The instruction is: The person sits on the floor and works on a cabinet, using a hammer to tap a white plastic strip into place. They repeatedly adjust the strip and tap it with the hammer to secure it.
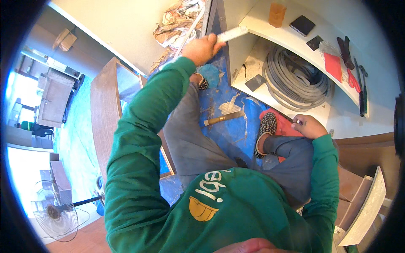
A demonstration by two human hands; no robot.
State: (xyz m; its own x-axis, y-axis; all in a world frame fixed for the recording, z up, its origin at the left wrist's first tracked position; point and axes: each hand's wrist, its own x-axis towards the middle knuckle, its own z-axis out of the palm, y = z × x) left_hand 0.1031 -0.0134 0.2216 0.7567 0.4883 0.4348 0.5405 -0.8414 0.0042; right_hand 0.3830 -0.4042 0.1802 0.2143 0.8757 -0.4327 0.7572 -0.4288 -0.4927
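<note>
Currently I am gripping the white strip [232, 33] in my closed left hand [202, 48] against the cabinet panel edge [219, 21], keeping it flush, while my right hand [309, 126] is resting curled by the red pad [284, 126].

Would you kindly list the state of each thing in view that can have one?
left hand: shut on a pale flat strip, raised at the cabinet edge
right hand: resting on a red object; grip unclear
grey hose: coiled on the lower shelf
chisel: lying loose on the blue sheet
fan: standing; running or not unclear
</note>
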